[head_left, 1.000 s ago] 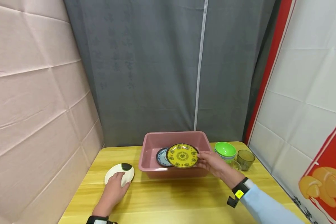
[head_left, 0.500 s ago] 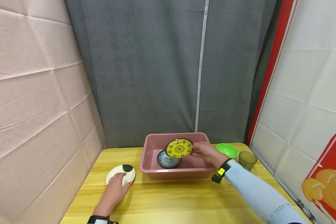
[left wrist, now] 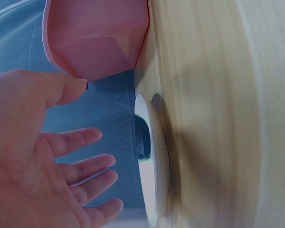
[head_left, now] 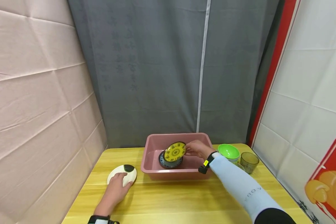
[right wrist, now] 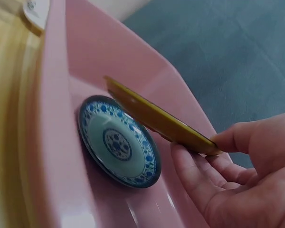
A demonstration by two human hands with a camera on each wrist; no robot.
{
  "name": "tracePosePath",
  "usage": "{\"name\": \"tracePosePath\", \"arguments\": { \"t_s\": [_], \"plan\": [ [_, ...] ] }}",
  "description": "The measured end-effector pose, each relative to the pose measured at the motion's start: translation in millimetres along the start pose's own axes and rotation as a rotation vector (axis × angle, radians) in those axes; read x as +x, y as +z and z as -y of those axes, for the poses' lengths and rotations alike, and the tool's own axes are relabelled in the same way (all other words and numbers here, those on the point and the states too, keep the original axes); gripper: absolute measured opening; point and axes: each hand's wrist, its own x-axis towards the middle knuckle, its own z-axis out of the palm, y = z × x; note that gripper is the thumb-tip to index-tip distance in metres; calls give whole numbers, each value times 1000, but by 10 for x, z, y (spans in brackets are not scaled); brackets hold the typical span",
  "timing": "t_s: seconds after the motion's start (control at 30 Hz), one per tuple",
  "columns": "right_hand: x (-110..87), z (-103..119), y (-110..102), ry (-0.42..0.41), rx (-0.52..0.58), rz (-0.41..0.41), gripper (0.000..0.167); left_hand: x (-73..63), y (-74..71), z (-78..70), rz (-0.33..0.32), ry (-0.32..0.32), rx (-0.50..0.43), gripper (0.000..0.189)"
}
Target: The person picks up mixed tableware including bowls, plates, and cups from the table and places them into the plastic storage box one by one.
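Note:
Inside the pink basin (head_left: 175,175), my right hand (head_left: 196,148) pinches the rim of a yellow patterned plate (head_left: 175,151) between thumb and fingers. The plate tilts above a blue-and-white plate (right wrist: 118,145), which lies on the basin floor and is partly covered in the head view. At the left, a white plate with a dark green patch (head_left: 122,174) lies on the table. My left hand (head_left: 117,190) hovers over it, fingers relaxed; in the left wrist view a gap shows between the fingertips and that plate (left wrist: 152,161).
Right of the basin stand a bright green bowl (head_left: 228,151) on other stacked ware and a tinted glass cup (head_left: 249,162); a further glass piece is mostly behind the right sleeve. A grey curtain (head_left: 145,77) hangs behind the wooden table (head_left: 162,202), with cloth walls at both sides.
My right hand has carried the yellow plate left and deeper into the basin, tilting it over the blue-and-white plate. The left hand stays by the white plate.

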Motion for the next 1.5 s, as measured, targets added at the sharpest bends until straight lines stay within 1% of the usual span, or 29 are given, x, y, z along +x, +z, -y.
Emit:
{"name": "tracePosePath", "arguments": {
  "t_s": [0.13,0.27,0.53,0.67,0.9,1.03,1.27,1.5],
  "plan": [
    [86,6,45,19,-13,2,36,5,12,23,11,-20,-6,49],
    [188,2,92,33,-29,-15,35,20,0,36,2,-33,-10,49],
    [355,-107,170,81,-48,-52,30,29,-37,36,7,-38,-24,50],
    [372,-165,170,104,-66,-66,28,18,-31,42,9,-42,-26,51],
    [335,-194,184,101,-100,-70,29,14,-33,41,-1,-38,-29,51],
    [317,-202,214,99,-135,-94,29,9,-42,40,-9,-34,-35,51],
    [286,-241,269,93,-210,-147,27,-4,-34,49,-4,-44,-49,51],
    [367,-290,276,107,-254,-137,25,-18,-33,53,-5,-52,-65,51]
  ]
}}
